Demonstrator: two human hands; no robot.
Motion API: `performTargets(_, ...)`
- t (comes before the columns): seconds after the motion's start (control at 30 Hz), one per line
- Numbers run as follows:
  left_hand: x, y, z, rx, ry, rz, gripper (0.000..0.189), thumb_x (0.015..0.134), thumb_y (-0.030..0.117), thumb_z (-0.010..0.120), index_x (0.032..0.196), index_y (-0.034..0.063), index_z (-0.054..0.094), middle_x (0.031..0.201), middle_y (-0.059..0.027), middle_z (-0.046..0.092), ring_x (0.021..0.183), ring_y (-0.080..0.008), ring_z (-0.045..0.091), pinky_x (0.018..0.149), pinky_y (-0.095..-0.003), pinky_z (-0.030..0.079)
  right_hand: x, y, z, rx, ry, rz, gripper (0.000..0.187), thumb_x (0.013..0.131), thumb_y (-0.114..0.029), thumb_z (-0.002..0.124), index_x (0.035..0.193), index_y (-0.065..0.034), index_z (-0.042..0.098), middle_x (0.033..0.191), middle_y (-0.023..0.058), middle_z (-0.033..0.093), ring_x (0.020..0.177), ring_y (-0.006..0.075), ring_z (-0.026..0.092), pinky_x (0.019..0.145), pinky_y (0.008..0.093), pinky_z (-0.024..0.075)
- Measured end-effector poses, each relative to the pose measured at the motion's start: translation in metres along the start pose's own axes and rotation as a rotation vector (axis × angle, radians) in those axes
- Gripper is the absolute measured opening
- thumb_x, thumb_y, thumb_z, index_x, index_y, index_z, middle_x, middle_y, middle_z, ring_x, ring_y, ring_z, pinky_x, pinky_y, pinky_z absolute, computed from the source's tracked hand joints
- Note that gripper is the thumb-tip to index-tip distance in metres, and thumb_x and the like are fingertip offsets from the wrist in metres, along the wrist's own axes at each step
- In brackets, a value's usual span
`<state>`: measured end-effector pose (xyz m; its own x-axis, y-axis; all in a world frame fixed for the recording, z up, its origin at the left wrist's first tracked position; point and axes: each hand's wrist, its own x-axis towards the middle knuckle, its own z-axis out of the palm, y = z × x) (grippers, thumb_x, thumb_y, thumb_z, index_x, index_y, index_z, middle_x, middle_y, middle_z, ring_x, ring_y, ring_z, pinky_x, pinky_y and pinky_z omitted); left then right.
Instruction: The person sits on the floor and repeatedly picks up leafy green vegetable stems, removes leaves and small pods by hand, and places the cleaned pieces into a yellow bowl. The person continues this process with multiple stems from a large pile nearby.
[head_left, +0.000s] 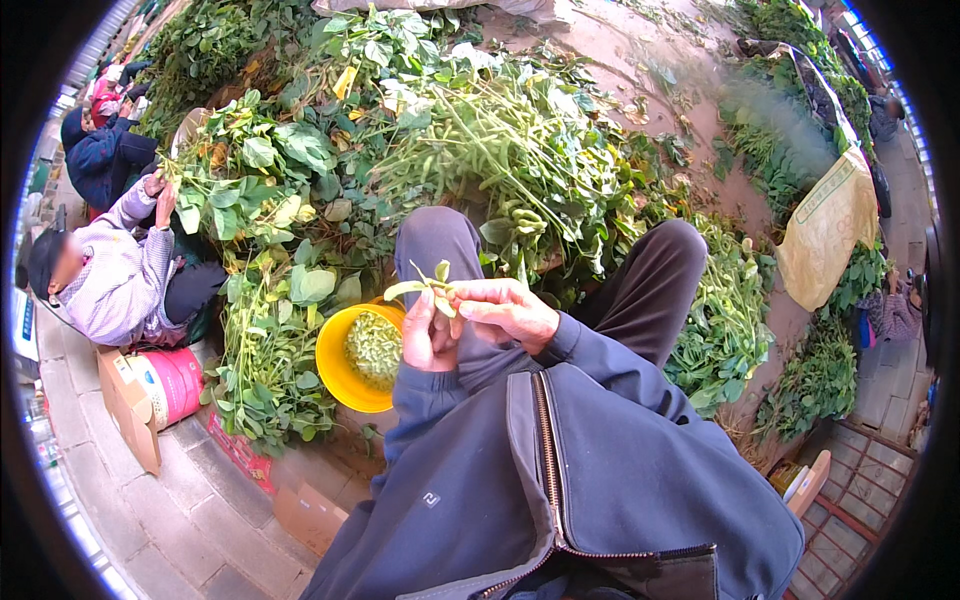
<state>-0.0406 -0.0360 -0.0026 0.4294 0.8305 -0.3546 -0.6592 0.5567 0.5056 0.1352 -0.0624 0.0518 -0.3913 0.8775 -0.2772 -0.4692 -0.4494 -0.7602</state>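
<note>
Both my hands meet above my thigh around a small cluster of green bean pods (405, 289). My left hand (430, 336) grips it from the left, thumb upward. From the right, my right hand (510, 311) pinches the pods between thumb and fingers; the exact fingertip contact is partly hidden. Just left of my left hand stands a yellow bucket (330, 360), with pale green shelled beans (373, 349) inside. Beyond my knees lies a large heap of cut bean plants (480, 142), with leaves, stems and many pods.
At the left, a seated co-worker (124, 277) holds a leafy plant. Near them are a pink-and-white bucket (169, 386) and cardboard (131, 405). More plants (277, 360) lie beside my bucket. A yellowish woven sack (829, 225) rests at the right; other people sit farther off.
</note>
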Motion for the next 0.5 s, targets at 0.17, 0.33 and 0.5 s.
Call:
performTargets(0.17, -0.009, 0.006, 0.023, 0.478, 0.280, 0.099, 0.011, 0.093, 0.011, 0.071, 0.099, 0.0040, 0.064, 0.073, 0.0001, 0.061, 0.054, -0.0062, 0.049, 0.050, -0.0186, 0.036, 0.003, 0.012, 0.009, -0.469, 0.128, -0.239, 0.029, 0.102, -0.017, 0.053, 0.125, -0.0020, 0.062, 0.081, -0.0025, 0.063, 0.060, 0.0031, 0.043, 0.054, 0.0204, 0.0364)
performTargets(0.33, -0.013, 0.013, 0.005, 0.386, 0.070, 0.133, 0.014, 0.095, 0.008, 0.067, 0.105, -0.0011, 0.066, 0.076, -0.0046, 0.064, 0.056, -0.0090, 0.053, 0.051, -0.0203, 0.040, 0.001, 0.002, 0.005, -0.143, -0.007, -0.091, 0.032, 0.102, -0.019, 0.053, 0.129, -0.0038, 0.061, 0.086, -0.0016, 0.068, 0.061, 0.0017, 0.044, 0.054, 0.0181, 0.0346)
performTargets(0.5, -0.011, 0.005, -0.009, 0.244, 0.054, 0.189, 0.019, 0.097, 0.008, 0.063, 0.110, -0.0062, 0.067, 0.079, -0.0082, 0.066, 0.056, -0.0121, 0.054, 0.052, -0.0211, 0.042, 0.005, 0.010, 0.004, -0.009, 0.009, -0.027, 0.030, 0.103, -0.022, 0.053, 0.126, -0.0048, 0.062, 0.085, -0.0018, 0.067, 0.061, 0.0014, 0.043, 0.054, 0.0172, 0.0329)
